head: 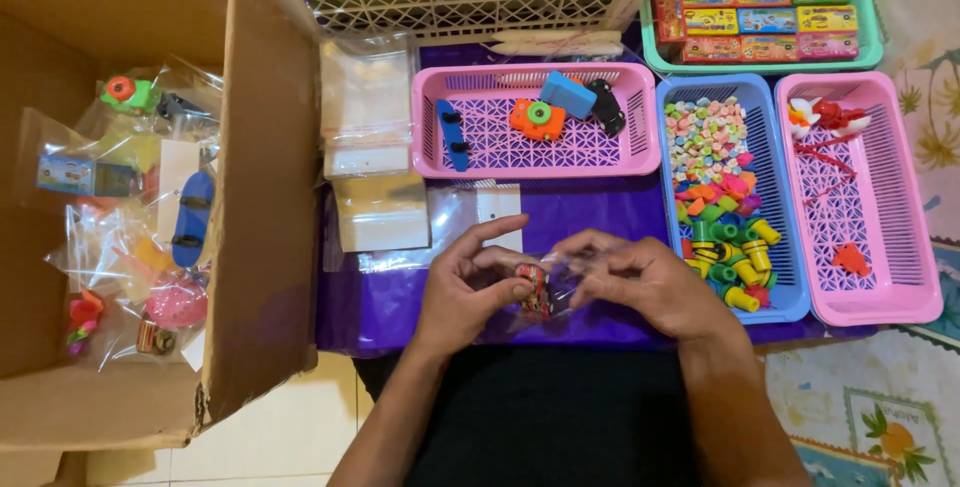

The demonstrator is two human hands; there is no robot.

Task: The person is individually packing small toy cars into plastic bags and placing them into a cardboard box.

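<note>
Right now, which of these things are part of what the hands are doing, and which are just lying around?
In hand:
left hand
right hand
toy car
clear bag

Lying about:
blue basket of small pieces
pink basket of toys
second pink basket
green tray of boxes
cardboard box of filled bags

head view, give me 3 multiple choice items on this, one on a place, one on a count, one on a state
1. Where does the blue toy skateboard lie?
A. in the pink basket behind the hands
B. in the green tray
C. on the floor tiles

2. How many pink baskets are in view?
A. one
B. two
C. four

3. What is the left hand doing?
A. lying flat on the cloth
B. pinching a small red toy car
C. reaching into the cardboard box

Answers:
1 A, it lies along that basket's left end.
2 B, the second pink basket stands at far right.
3 B, thumb and fingers close on the car at a clear bag held by the right hand.
</note>
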